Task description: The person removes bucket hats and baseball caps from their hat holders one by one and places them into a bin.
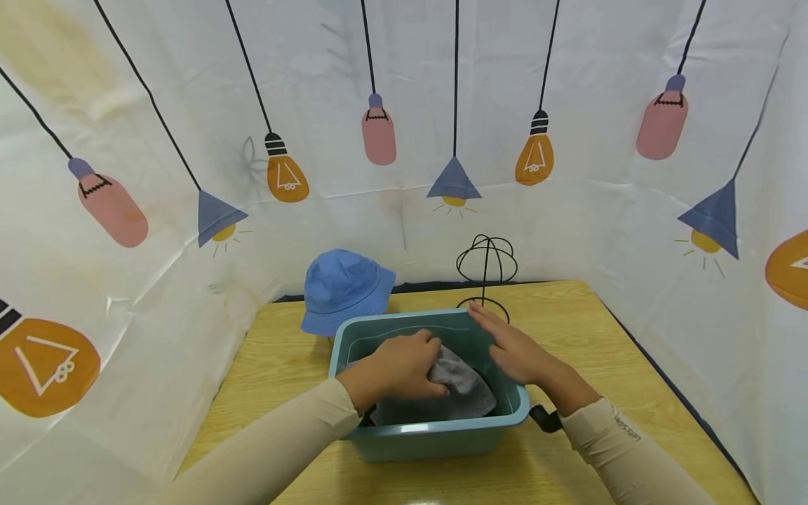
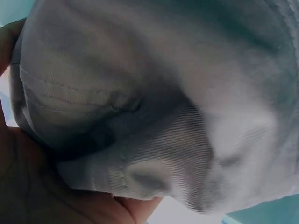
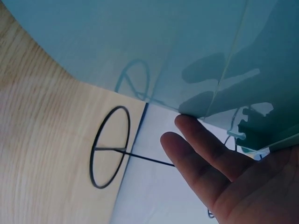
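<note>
A teal plastic basin (image 1: 435,443) stands on the table in the head view. My left hand (image 1: 404,365) reaches into it and grips a grey cloth hat (image 1: 463,386). In the left wrist view the hat (image 2: 163,140) shows its stitching and a ribbed patch, with my thumb and fingers curled round its edge. At the basin's right side is my right hand (image 1: 517,354), its fingers extended along the rim. The right wrist view shows those fingers (image 3: 201,172) outside the basin wall (image 3: 154,42), one fingertip at or very near it. The hat covers most of the basin's floor.
Behind the basin on the left sits a blue bucket hat (image 1: 344,291). A black wire stand (image 1: 486,270) with a round cage top is behind it on the right. White printed sheets (image 1: 404,231) enclose the wooden table (image 1: 574,315) at the back and sides.
</note>
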Demonstrator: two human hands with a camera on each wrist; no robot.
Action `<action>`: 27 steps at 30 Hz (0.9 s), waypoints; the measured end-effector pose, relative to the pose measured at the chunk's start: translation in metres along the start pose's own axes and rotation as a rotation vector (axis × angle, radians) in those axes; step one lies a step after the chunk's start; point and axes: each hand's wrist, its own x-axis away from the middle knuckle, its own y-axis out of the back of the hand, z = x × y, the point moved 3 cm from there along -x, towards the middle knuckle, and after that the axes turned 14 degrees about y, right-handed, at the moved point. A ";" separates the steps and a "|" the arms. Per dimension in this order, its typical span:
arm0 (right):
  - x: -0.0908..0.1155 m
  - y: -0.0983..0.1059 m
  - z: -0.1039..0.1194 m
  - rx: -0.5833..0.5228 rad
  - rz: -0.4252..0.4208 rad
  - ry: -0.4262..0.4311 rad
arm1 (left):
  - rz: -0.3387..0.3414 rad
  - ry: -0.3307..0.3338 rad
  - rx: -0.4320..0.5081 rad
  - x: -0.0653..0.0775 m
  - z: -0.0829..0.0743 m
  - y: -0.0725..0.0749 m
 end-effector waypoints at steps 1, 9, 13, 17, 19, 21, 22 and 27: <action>0.000 0.000 0.000 0.001 -0.001 0.000 | 0.015 0.000 0.001 -0.001 0.000 -0.002; 0.001 0.000 0.001 0.010 -0.005 -0.001 | 0.099 -0.030 0.005 -0.013 0.002 -0.024; 0.001 0.000 0.001 0.011 -0.003 -0.006 | 0.108 -0.058 -0.012 -0.018 0.001 -0.031; 0.002 0.001 0.001 0.002 0.001 -0.013 | 0.117 -0.061 -0.018 -0.020 0.000 -0.032; 0.002 0.001 0.001 0.000 0.004 -0.015 | 0.125 -0.052 -0.025 -0.020 0.000 -0.031; 0.002 0.001 0.001 -0.004 0.007 -0.020 | 0.127 -0.044 -0.037 -0.021 0.000 -0.031; 0.002 0.001 0.001 -0.002 0.008 -0.021 | 0.127 -0.041 -0.047 -0.021 0.000 -0.031; 0.002 0.000 0.001 -0.007 0.009 -0.024 | 0.125 -0.032 -0.081 -0.022 0.003 -0.035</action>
